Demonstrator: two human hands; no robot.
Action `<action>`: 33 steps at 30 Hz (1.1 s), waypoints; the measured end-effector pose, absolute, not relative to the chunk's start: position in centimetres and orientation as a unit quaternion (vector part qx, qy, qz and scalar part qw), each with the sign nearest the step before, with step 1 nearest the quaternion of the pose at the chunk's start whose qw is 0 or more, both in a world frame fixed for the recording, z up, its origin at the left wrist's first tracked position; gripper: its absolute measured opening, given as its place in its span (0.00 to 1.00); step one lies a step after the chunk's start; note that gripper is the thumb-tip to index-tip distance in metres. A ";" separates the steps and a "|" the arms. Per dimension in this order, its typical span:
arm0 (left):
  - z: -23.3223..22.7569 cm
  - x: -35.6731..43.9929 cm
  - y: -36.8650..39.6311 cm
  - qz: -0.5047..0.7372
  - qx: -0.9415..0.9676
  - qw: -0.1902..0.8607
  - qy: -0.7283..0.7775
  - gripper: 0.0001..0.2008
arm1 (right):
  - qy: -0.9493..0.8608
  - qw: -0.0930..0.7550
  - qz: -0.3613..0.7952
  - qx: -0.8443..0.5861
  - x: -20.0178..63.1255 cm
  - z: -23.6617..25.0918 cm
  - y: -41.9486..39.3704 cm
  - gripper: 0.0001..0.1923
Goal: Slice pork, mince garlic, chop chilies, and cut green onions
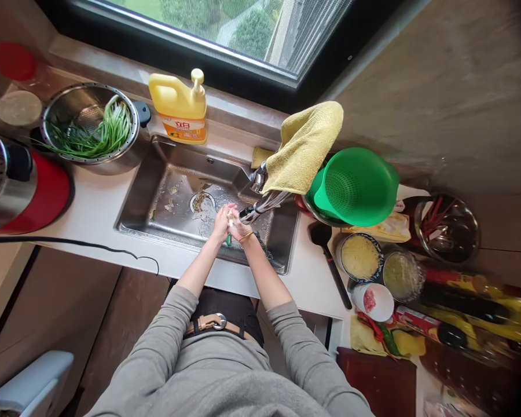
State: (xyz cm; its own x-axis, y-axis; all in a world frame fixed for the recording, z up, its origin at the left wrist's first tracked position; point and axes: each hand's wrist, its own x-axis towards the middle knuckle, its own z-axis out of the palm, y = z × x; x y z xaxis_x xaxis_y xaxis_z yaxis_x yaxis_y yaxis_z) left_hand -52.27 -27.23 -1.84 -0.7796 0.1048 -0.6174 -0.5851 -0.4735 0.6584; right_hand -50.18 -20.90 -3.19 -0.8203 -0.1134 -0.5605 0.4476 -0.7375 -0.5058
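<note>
1. The bare left hand (221, 223) and the bare right hand (242, 229) meet near the middle of the frame, their fingers curled loosely inward, neither spread wide nor clenched.
2. Between them shows a small, whitish, irregular piece (231, 219); it seems to be cradled by both hands, though the fingers hide which one bears it and how firmly.
3. The step in hand looks like rinsing or rubbing that piece. To do it well, close the fingers beneath it as a cup, turn it with the thumbs, and stay low over the basin; wet skin probably makes it slippery.
4. Just above and right of the hands is the shiny chrome faucet spout (248, 215); whether water is running I cannot tell. Just below them shows a small bright-green object (229, 239), too small to identify.
5. Around them lies the rectangular stainless-steel sink (173, 175). Pale scraps (169, 205) lie on its floor, left of the round drain (202, 202); a dropped piece could end up there.
6. Farther out, a yellow textured cloth (301, 150) drapes over the faucet at upper centre. A yellow plastic pump jug (178, 110) stands behind the sink at upper left, and a green plastic colander (364, 185) sits right of centre.
</note>
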 end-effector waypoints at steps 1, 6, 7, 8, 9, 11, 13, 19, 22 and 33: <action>-1.7 -52.4 -27.7 0.831 -0.258 0.226 0.437 0.14 | 0.306 0.154 -0.903 0.260 -50.2 -3.1 -20.9 0.12; -1.3 -52.6 -29.4 0.873 -0.266 0.261 0.315 0.16 | 0.220 0.135 -0.924 0.282 -49.4 -2.3 -20.9 0.10; -1.2 -52.5 -29.5 0.874 -0.267 0.262 0.310 0.16 | 0.224 0.132 -0.923 0.283 -49.3 -2.1 -20.9 0.10; -1.2 -52.3 -29.4 0.873 -0.268 0.264 0.309 0.15 | 0.233 0.130 -0.921 0.282 -49.1 -1.9 -21.0 0.09; -1.2 -52.1 -29.3 0.871 -0.269 0.266 0.314 0.15 | 0.243 0.129 -0.919 0.282 -49.0 -1.7 -21.0 0.09; -1.2 -51.6 -29.1 0.864 -0.262 0.262 0.342 0.14 | 0.256 0.129 -0.915 0.283 -48.7 -1.4 -21.1 0.10; -1.2 -50.9 -29.1 0.851 -0.233 0.235 0.408 0.13 | 0.261 0.127 -0.912 0.290 -48.6 -1.0 -21.1 0.10; -0.2 -49.8 -31.4 0.680 0.042 0.122 0.722 0.21 | 0.271 0.148 -0.907 0.286 -48.5 -0.1 -21.3 0.09; 0.7 -50.0 -32.3 0.578 0.149 0.091 0.797 0.18 | 0.268 0.154 -0.909 0.280 -48.6 0.1 -21.6 0.09; 1.5 -49.9 -31.8 0.677 0.005 0.066 0.733 0.02 | 0.233 0.172 -0.914 0.286 -48.8 0.1 -22.2 0.13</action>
State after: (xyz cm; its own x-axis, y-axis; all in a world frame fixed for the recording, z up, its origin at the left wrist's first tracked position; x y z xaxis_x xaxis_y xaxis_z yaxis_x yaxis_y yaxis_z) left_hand -49.93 -31.78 1.52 -0.9912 0.0968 -0.0903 -0.0824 0.0825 0.9932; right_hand -48.78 -22.17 0.05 -0.7774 -0.1821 -0.6021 0.4479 -0.8323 -0.3265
